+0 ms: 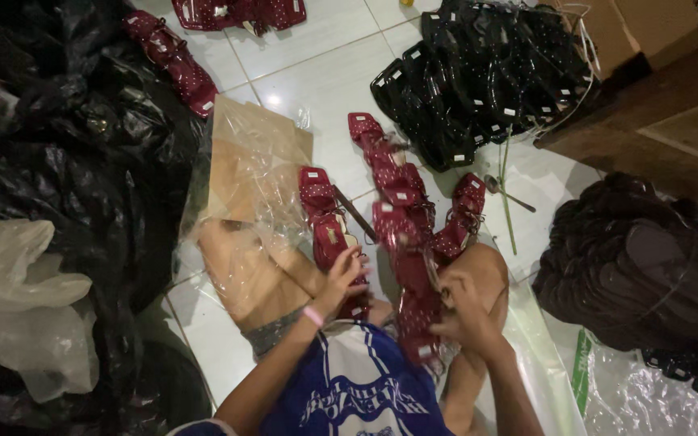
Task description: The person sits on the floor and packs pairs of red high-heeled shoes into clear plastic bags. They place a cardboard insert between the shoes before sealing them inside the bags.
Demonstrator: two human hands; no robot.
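Everything here is placed from the row of red sandals (pixel 393 190) lying on the white tiled floor (pixel 317 73) in the middle of the view.

Far to the left of that row a heap of black plastic bags (pixel 82 137) fills the edge, with a pale plastic bag (pixel 18 307) below it. Between the heap and the row lies a sheet of brown cardboard (pixel 240 161) under a clear plastic bag (pixel 252 218), which drapes over the person's leg.

Just left of the row's near end, the left hand (pixel 341 278) has its fingers spread apart and slightly curled. The fingertips touch a red sandal (pixel 329 230) that lies beside the row; they do not close around it. A pink band (pixel 313 315) sits on that wrist.

At the near end of the row, the right hand (pixel 462 311) has its fingers drawn together, pinching the straps of a red dotted sandal (pixel 415 303) that hangs over the knee. How tight the grip is cannot be told, as the hand is blurred.

Up and to the right of the row lies a pile of black sandals (pixel 486 81) with small white labels, and beside it a cardboard box (pixel 632 28). Right of the row's near end sits a stack of dark brown soles (pixel 640 266).
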